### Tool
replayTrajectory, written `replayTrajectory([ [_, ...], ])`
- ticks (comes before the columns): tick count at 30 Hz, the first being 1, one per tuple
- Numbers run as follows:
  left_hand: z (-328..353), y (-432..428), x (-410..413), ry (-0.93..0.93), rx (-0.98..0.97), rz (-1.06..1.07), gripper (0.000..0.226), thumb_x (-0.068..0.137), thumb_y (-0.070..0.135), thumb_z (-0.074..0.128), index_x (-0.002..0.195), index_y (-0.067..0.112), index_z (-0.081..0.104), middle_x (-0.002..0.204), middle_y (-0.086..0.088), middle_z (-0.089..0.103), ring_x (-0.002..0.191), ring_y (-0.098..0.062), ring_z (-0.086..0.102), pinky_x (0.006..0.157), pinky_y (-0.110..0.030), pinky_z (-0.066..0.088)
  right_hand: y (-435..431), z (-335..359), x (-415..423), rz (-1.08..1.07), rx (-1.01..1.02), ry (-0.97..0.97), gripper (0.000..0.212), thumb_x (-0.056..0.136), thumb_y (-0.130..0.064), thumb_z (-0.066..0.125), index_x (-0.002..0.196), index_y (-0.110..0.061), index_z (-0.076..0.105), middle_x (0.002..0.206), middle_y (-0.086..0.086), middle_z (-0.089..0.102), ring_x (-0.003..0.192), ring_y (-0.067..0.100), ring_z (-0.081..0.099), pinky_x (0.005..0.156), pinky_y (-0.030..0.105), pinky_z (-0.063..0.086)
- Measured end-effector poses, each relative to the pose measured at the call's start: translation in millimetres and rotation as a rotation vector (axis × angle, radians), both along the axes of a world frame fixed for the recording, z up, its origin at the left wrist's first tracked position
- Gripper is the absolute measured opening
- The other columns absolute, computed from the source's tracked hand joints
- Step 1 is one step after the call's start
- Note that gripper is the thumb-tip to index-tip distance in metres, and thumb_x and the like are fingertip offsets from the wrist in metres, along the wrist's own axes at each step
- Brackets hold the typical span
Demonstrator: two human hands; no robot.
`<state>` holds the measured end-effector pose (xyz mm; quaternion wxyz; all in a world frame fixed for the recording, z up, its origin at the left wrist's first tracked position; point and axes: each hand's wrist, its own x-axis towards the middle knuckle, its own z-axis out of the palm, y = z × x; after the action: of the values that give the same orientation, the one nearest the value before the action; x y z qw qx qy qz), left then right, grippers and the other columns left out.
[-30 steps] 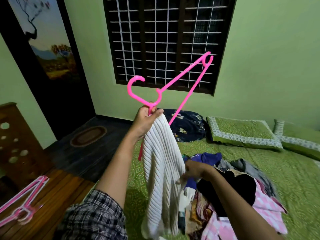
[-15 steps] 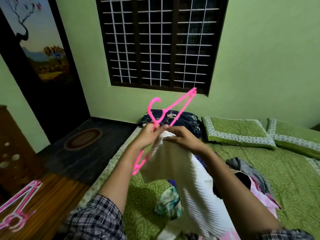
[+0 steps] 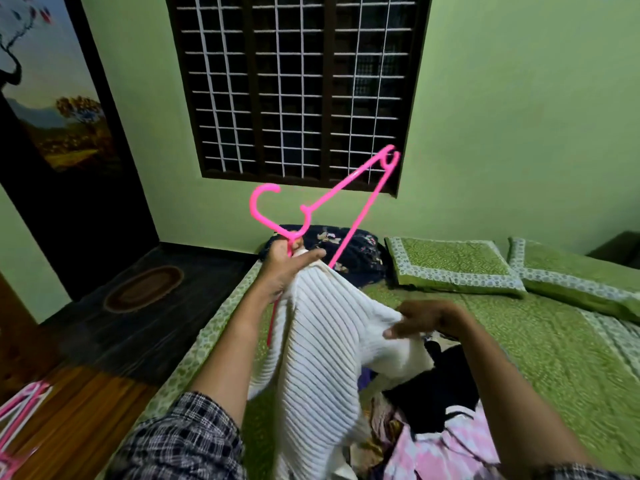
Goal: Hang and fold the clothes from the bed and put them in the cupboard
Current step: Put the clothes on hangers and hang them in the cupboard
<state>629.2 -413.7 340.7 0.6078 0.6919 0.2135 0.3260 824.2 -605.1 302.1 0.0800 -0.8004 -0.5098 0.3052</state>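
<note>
My left hand [image 3: 284,268] grips the neck of a pink plastic hanger [image 3: 346,183] together with the top edge of a white ribbed garment [image 3: 318,358]. The hanger tilts up to the right in front of the window. The white garment hangs down over the bed. My right hand [image 3: 426,318] pinches a fold of that garment lower down on the right and pulls it sideways. A pile of clothes [image 3: 436,417], black, pink and white, lies on the green bed [image 3: 561,358] under my right arm.
Two green pillows [image 3: 453,266] and a dark floral bundle [image 3: 349,247] lie at the head of the bed. More pink hangers [image 3: 20,410] lie on the wooden floor at the lower left. A dark doorway with an oval mat [image 3: 143,289] is on the left.
My right hand left the hanger's neck and moved down and right, pulling a fold of the white garment. My left hand lifted the hanger higher and tilted it more upright.
</note>
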Motion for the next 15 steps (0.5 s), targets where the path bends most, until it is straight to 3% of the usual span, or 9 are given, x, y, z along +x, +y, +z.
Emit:
replayTrajectory([
  [3,-8,9,-3,0.024,0.041,0.035,0.041,0.064,0.027,0.081,0.067,0.017,0.041,0.06,0.006,0.041,0.061,-0.014,0.04,0.061,-0.029,0.036,-2,10,-7,-0.176,0.341,0.183,0.028,0.089,-0.027,0.063,0.099,-0.001,0.065,0.091,0.016,0.066,0.075,0.017,0.058,0.064,0.026,0.047],
  [6,-12,0,2,0.037,0.011,-0.096,0.026,0.072,0.007,0.075,0.069,0.006,0.05,0.06,0.006,0.066,0.063,-0.008,0.063,0.069,-0.022,0.05,19,47,-25,-0.022,0.699,0.111,0.03,0.075,-0.025,0.064,0.085,0.003,0.064,0.081,0.021,0.063,0.073,0.011,0.051,0.062,0.026,0.039],
  [9,-10,-19,12,0.074,-0.001,-0.249,0.039,0.05,0.039,0.085,0.065,0.017,0.057,0.064,0.013,0.068,0.066,0.005,0.062,0.067,-0.012,0.049,45,80,-53,0.216,0.676,-0.036,0.019,0.072,-0.006,0.067,0.089,0.001,0.07,0.08,0.004,0.064,0.071,0.0,0.052,0.062,0.014,0.04],
  [11,-13,-26,15,0.081,0.017,-0.284,0.056,0.038,0.054,0.086,0.074,0.016,0.066,0.071,0.011,0.067,0.07,0.001,0.058,0.067,-0.013,0.046,56,85,-65,0.337,0.655,-0.11,0.028,0.066,0.002,0.063,0.092,-0.002,0.073,0.084,0.002,0.069,0.074,0.002,0.056,0.068,0.01,0.042],
  [13,-11,-28,15,0.095,0.041,-0.301,0.079,0.034,0.044,0.091,0.097,0.003,0.066,0.088,-0.002,0.07,0.082,-0.009,0.061,0.076,-0.023,0.05,58,80,-62,0.305,0.72,-0.047,0.029,0.062,-0.005,0.064,0.089,-0.004,0.074,0.085,0.009,0.072,0.076,0.009,0.061,0.073,0.021,0.047],
  [15,-10,-26,15,0.128,0.045,-0.343,0.062,0.052,0.014,0.088,0.102,-0.009,0.06,0.083,0.002,0.072,0.079,-0.006,0.064,0.072,-0.02,0.051,55,72,-52,0.182,0.783,0.069,0.02,0.064,-0.007,0.073,0.084,-0.005,0.073,0.083,0.012,0.072,0.073,0.009,0.062,0.072,0.029,0.049],
])
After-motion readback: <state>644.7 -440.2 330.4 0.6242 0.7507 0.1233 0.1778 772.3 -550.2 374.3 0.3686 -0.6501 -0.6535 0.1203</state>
